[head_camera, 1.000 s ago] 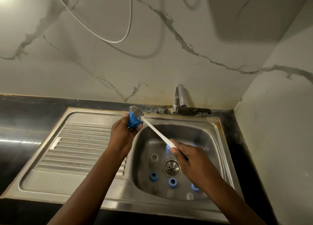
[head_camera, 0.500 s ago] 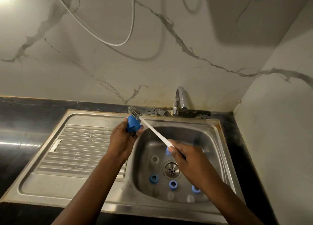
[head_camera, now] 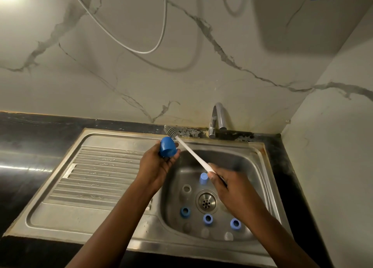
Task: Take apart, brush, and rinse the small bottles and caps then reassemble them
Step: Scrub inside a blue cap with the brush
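Note:
My left hand [head_camera: 155, 166] grips a small blue bottle [head_camera: 167, 147] over the left rim of the sink basin [head_camera: 260, 166]. My right hand [head_camera: 232, 189] holds the white handle of a bottle brush [head_camera: 191, 153]. Its grey bristle head [head_camera: 170, 130] sits just above and behind the blue bottle, outside it. In the basin lie three blue pieces with round openings [head_camera: 184, 211], [head_camera: 207, 218], [head_camera: 235, 223], a pale blue piece [head_camera: 203, 178] and a grey ring-shaped piece [head_camera: 186, 188].
A chrome tap [head_camera: 217, 122] stands at the back of the sink. The drain [head_camera: 206, 200] is at the basin's middle. A ribbed draining board [head_camera: 96, 174] lies to the left, with black countertop [head_camera: 30, 142] around it. A cable [head_camera: 141, 49] hangs on the marble wall.
The brush head has come out of the blue bottle and now sits behind it. My left hand has tilted the bottle, showing more of its side.

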`<state>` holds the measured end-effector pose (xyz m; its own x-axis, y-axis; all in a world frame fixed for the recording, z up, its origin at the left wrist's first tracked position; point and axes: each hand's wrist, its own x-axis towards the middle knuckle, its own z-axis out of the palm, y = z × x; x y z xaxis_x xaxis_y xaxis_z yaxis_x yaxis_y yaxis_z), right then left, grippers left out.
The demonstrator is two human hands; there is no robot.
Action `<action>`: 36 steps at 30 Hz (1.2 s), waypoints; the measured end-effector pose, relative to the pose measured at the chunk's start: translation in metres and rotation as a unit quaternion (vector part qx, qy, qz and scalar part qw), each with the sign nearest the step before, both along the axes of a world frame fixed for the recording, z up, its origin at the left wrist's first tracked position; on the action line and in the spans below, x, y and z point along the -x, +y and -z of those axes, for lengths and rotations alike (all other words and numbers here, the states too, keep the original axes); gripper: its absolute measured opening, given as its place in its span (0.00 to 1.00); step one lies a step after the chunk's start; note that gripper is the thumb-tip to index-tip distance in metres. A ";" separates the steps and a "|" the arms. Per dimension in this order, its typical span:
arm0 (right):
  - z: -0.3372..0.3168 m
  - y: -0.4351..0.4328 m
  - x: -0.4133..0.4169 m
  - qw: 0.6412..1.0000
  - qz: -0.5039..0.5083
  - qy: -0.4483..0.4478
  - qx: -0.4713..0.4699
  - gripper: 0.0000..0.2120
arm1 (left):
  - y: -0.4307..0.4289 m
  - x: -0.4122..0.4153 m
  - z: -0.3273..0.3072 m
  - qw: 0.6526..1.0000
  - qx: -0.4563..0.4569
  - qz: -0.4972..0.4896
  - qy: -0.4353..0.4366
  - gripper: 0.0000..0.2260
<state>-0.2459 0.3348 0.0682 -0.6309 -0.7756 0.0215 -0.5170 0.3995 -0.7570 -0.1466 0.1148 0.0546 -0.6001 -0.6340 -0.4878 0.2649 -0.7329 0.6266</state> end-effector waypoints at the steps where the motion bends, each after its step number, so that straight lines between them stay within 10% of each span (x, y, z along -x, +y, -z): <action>1: -0.001 0.000 0.001 1.000 -0.001 0.007 -0.004 0.19 | -0.001 -0.002 -0.001 1.000 -0.001 0.000 0.005 0.21; 36: -0.004 -0.005 -0.003 1.000 0.006 -0.004 0.012 0.18 | -0.019 -0.008 -0.006 0.998 0.000 0.026 0.062 0.21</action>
<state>-0.2425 0.3298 0.0717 -0.6406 -0.7671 0.0346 -0.5053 0.3872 -0.7712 -0.1391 0.0960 0.0601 -0.6888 -0.6001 -0.4066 0.3019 -0.7474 0.5918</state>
